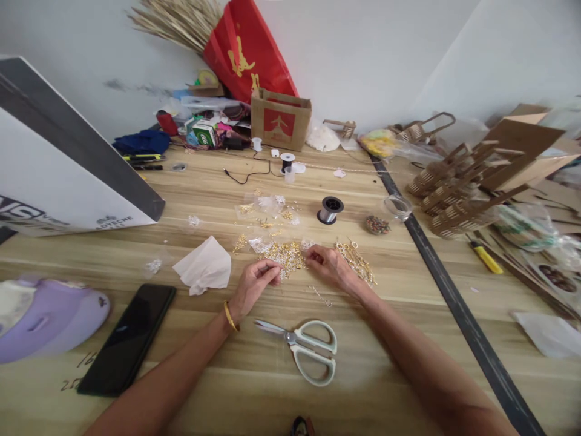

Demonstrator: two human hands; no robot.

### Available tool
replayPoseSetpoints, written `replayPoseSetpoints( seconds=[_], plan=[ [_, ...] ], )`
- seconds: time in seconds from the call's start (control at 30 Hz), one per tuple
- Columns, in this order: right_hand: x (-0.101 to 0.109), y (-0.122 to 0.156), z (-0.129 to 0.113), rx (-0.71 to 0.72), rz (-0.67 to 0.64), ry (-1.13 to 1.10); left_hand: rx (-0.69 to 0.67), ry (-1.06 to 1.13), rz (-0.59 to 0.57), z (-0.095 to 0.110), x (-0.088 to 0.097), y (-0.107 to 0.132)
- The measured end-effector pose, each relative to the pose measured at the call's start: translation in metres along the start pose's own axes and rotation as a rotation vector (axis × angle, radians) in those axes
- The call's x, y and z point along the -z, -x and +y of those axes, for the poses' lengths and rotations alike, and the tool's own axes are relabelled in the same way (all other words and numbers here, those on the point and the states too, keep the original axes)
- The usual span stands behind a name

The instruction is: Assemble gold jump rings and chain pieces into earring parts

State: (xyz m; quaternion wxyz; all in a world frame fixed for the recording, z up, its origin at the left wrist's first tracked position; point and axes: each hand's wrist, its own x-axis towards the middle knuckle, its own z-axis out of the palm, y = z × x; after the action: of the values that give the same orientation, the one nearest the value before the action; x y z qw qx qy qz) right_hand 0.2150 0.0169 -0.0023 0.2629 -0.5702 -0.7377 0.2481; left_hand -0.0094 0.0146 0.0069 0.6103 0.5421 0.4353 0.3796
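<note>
My left hand (257, 281), with a gold bangle (231, 316) at the wrist, has thumb and fingertips pressed together beside a pile of small gold and silver beads (290, 259). Whatever it pinches is too small to name. At the right edge of the same pile, my right hand (327, 263) is closed with curled fingers, and their tips are partly hidden. Strung gold pieces with rings (361, 263) lie just right of that hand. A short thin chain (321, 296) rests below it. Nearer to me lie white-handled scissors (302, 351), blades pointing left.
Left are a tissue (205, 265), a black phone (129, 339) and a purple object (54, 318). Behind the beads stand a wire spool (330, 210) and a dish of coloured beads (377, 225). Small woven baskets (449, 181) stand right, near a yellow cutter (485, 257). A paper bag (281, 121) stands behind.
</note>
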Motion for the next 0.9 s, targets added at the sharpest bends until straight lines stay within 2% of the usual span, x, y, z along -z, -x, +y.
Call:
replayPoseSetpoints(
  seconds=[0.07, 0.13, 0.37, 0.43, 0.9],
  plan=[
    [0.000, 0.001, 0.001, 0.013, 0.038, -0.045, 0.005, -0.008, 0.003, 0.001, 0.000, 0.000],
    [0.004, 0.002, 0.000, 0.037, 0.017, -0.066, 0.008, -0.014, 0.009, 0.002, -0.001, 0.000],
    [0.036, 0.014, -0.020, 0.149, -0.352, 0.122, -0.013, -0.027, -0.004, 0.000, 0.000, -0.001],
    [0.039, 0.018, -0.025, 0.170, -0.405, 0.188, -0.015, -0.032, -0.004, 0.001, 0.000, -0.001],
    [0.026, 0.020, -0.030, 0.219, -0.482, 0.588, -0.013, -0.041, -0.013, 0.000, 0.000, -0.002]
  ],
)
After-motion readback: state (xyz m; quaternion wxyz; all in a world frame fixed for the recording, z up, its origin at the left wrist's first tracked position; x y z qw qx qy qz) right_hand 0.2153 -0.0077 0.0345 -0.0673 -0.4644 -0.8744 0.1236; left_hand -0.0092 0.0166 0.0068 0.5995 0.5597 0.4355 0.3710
